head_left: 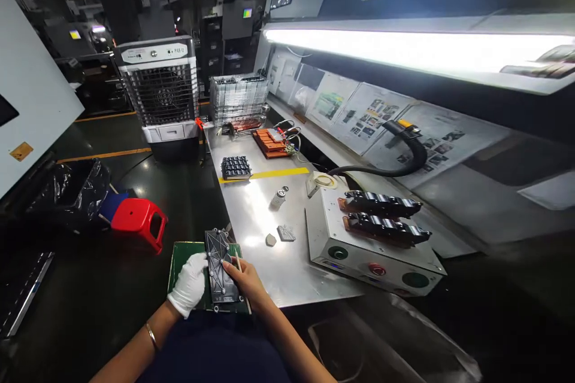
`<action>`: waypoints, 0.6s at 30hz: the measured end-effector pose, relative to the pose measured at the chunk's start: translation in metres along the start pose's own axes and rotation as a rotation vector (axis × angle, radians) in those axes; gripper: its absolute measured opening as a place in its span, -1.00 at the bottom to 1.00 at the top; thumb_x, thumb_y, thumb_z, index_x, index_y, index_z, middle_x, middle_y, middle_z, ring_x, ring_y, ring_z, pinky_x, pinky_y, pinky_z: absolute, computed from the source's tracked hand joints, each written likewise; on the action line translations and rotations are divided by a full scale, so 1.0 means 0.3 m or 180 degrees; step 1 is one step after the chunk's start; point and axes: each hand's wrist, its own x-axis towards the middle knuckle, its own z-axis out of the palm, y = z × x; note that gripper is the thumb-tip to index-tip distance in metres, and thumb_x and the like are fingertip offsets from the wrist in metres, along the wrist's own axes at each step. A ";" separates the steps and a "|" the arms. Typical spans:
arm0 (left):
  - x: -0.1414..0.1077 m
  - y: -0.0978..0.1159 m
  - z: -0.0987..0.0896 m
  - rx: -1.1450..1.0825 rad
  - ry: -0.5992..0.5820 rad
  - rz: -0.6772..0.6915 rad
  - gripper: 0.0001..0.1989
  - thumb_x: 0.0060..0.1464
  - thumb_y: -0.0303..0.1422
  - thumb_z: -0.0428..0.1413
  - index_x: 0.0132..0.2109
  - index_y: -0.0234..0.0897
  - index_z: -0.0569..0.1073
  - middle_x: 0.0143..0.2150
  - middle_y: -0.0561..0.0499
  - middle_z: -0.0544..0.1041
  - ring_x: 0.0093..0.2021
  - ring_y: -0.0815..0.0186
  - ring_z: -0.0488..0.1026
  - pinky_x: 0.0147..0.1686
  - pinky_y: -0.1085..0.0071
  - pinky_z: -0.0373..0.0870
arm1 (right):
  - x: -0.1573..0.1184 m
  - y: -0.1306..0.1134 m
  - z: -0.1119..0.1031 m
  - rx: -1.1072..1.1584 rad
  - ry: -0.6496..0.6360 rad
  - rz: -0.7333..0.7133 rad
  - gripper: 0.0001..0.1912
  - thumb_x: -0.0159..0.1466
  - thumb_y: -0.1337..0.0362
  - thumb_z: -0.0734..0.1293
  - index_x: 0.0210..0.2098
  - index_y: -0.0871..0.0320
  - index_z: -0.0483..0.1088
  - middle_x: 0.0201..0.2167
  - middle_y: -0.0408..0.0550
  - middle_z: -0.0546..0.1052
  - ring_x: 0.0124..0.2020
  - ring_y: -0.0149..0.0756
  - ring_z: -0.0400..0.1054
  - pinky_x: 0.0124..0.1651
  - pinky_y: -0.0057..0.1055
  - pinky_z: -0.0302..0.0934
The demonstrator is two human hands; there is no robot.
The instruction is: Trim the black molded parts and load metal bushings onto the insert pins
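A dark grey ribbed metal casting (218,269) is tilted over a green board (178,258) in front of my body. My left hand (189,285), in a white glove, is closed on the casting's left edge. My bare right hand (247,281) grips its right side, with the thumb on the ribbed face. A thin pale stick (238,261) shows by the right fingers; how it is held is hidden. On the metal table (251,215) nearby lie a small grey block (286,233) and a flat pale piece (270,240).
A small canister (278,197) stands on the table, with a black ribbed block (236,167) and orange fixture (272,142) farther back. At right, a control box (372,251) carries two black fixtures. A red stool (139,221) and an air cooler (162,93) stand left.
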 end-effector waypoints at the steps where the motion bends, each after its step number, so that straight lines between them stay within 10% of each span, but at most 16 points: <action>1: 0.001 0.024 -0.009 -0.0184 0.0186 -0.0270 -0.74 0.06 -0.28 0.08 -0.15 -0.27 0.56 -0.08 -0.18 0.59 -0.03 0.12 0.52 0.14 0.05 0.34 | -0.007 -0.016 0.020 -0.0116 0.0066 -0.0162 -0.43 -0.01 -0.19 0.42 -0.29 0.20 0.46 -0.44 -0.04 0.53 -0.40 -0.23 0.42 -0.34 -0.35 0.29; 7: -0.007 0.208 -0.036 -0.1477 0.0055 -0.0674 -0.47 0.03 -0.05 0.18 0.01 -0.37 0.45 0.03 -0.26 0.55 -0.01 0.08 0.52 0.05 0.16 0.41 | -0.022 -0.138 0.056 -0.1325 0.0356 -0.1291 -0.36 0.28 -0.25 0.05 -0.21 0.16 0.44 -0.44 0.01 0.52 -0.28 -0.12 0.44 -0.17 -0.23 0.32; 18: -0.066 0.380 -0.178 -0.0421 -0.0047 -0.0182 -0.41 0.24 -0.21 0.03 0.35 -0.23 0.17 0.39 -0.02 0.20 0.37 0.24 0.14 0.34 0.37 0.07 | -0.068 -0.394 0.002 -0.3467 0.0628 -0.2557 -0.61 0.43 0.20 0.01 -0.14 0.19 0.41 -0.31 0.04 0.54 -0.33 -0.29 0.41 -0.28 -0.40 0.19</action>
